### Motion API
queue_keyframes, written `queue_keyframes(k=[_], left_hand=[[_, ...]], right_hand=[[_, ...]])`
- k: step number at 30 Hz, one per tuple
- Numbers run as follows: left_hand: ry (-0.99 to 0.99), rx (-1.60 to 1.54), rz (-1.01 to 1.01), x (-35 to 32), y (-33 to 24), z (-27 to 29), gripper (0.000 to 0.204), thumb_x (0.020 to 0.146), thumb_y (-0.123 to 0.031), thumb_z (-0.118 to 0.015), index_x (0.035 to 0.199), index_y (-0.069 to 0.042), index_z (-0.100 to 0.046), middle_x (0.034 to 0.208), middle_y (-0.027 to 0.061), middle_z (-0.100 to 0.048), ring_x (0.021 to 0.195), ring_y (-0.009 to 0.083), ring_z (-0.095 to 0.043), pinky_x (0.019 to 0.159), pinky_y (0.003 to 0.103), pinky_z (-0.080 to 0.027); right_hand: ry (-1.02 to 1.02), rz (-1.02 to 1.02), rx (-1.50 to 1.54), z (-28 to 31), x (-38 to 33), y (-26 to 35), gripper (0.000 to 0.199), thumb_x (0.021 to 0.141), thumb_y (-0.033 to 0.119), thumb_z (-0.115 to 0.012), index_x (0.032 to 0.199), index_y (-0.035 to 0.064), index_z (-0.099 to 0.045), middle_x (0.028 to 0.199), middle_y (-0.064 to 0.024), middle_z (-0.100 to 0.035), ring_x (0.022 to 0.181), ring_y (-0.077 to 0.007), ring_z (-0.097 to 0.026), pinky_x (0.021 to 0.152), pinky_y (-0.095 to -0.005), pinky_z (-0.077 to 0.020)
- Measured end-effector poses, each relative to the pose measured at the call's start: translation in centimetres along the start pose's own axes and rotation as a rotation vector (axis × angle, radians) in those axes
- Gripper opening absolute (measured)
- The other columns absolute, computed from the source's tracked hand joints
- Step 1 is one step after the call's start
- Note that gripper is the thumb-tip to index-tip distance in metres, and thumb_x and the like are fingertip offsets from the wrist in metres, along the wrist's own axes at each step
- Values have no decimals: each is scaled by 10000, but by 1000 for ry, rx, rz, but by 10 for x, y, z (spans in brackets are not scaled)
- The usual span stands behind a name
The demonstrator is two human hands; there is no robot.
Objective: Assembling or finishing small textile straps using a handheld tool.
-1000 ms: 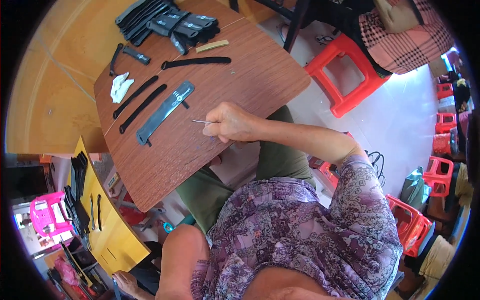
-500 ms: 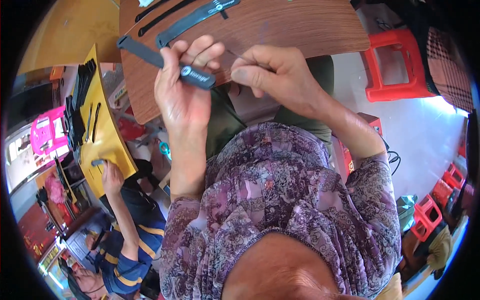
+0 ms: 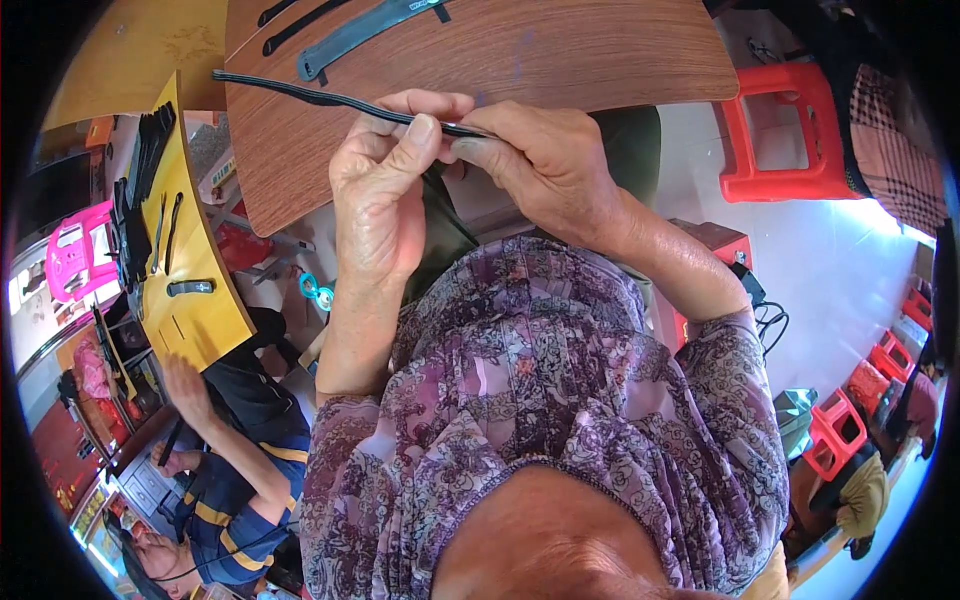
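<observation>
A thin stack of dark straps (image 3: pixel 300 92) is held edge-on just over the near edge of the brown wooden table. Its long end sticks out to the left past my left hand (image 3: pixel 385 180), whose thumb and fingers pinch it near the right end. My right hand (image 3: pixel 550 160) closes on that right end, with thumb and forefinger pressed together. The fingers hide the tip. Beyond my hands, a wide grey-green strap (image 3: pixel 365 38) with a slotted end lies on the table, and narrower black strips (image 3: pixel 305 28) lie to its left.
A yellow board (image 3: pixel 200 325) at the left carries piles of black straps (image 3: pixel 130 215) and a short dark strap (image 3: pixel 190 287). A co-worker's hand (image 3: pixel 188 395) is by its near edge. A red stool (image 3: pixel 785 185) stands right of the wooden table (image 3: pixel 600 60).
My left hand has turned, so the straps now show edge-on instead of printed face up. My right hand has come onto their end. The co-worker's hand has let go of the short strap.
</observation>
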State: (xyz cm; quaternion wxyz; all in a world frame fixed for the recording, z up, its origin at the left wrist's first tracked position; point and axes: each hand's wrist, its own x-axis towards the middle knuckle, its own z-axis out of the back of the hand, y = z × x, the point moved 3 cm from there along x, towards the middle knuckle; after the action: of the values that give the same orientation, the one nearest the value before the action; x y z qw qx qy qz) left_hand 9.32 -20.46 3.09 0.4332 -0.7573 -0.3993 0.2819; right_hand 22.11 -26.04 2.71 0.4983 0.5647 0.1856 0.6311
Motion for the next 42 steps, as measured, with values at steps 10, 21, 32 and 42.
queue_keyframes(k=[10,21,32,42], left_hand=[[32,-301,54,3,-8,27,156,919,-142,-492,983,-10,-546,938,162,-593,890,294,-592,763,377,-474],[28,-320,64,2,-7,17,281,922,-160,-475,1102,57,-473,1111,274,-540,1067,408,-533,879,475,-478],[-73,-305,52,-3,-8,20,301,911,-148,-492,1106,79,-462,1104,293,-540,1082,426,-519,885,490,-479],[-100,-155,-12,-9,-9,16,284,920,-144,-483,1103,73,-473,1067,283,-564,1013,409,-568,834,466,-507]], right_hand=[[94,-26,-54,-1,-4,3,170,822,219,-604,812,52,-572,695,-112,-584,666,-306,-593,555,-395,-445],[97,-147,-67,6,-11,7,154,821,121,-594,953,43,-577,737,-130,-590,700,-314,-590,572,-382,-449],[179,-63,-152,5,-13,15,499,751,-75,-515,1222,87,-541,639,-87,-527,560,-198,-534,533,-301,-442],[163,-34,-201,-1,-16,12,530,687,-130,-516,1167,85,-586,619,-100,-519,541,-227,-531,499,-322,-423]])
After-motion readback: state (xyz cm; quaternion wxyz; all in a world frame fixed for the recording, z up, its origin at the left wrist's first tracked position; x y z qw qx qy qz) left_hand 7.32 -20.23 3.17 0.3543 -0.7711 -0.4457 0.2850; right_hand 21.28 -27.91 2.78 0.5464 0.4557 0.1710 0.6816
